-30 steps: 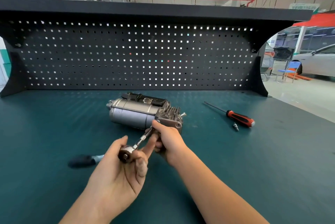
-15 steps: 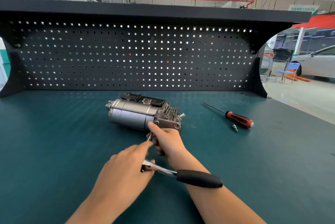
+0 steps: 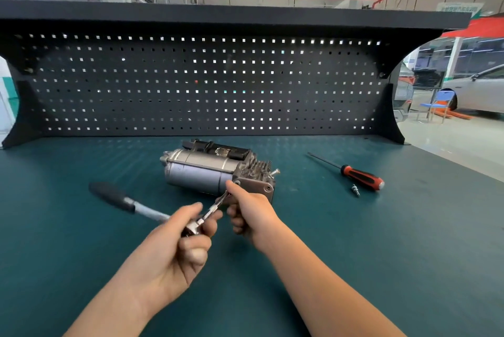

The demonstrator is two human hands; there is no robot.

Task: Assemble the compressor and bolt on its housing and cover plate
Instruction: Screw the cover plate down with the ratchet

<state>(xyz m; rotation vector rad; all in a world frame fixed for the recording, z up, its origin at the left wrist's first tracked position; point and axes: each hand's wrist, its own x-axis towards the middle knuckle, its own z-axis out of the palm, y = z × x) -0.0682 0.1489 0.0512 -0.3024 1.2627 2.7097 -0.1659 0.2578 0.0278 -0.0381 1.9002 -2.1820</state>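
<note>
Fingers (image 3: 191, 210) of the left hand (image 3: 174, 244) are curling tight round the head of the ratchet (image 3: 191, 230). Its handle is sticking out toward 10 o'clock, black grip out over the bench (image 3: 81, 268). From the head, the extension bar (image 3: 214, 208) is running toward 1 o'clock, into the lower left corner of the cover plate (image 3: 256, 188). Over there the right hand (image 3: 251, 214) is holding the bar's far end, fingers wrapped round it, one fingertip touching the plate's edge.

At 12 o'clock from both hands, the compressor (image 3: 201, 170) is lying on its side mid-bench, plate end facing 4 o'clock. One bolt (image 3: 275, 172) is standing proud at its top right.

Well apart at 3 o'clock of it, the screwdriver (image 3: 360, 175) is lying flat, with a loose screw (image 3: 355, 190) just beside the handle. Behind, at 12, the pegboard (image 3: 191, 85) is closing off the bench.
</note>
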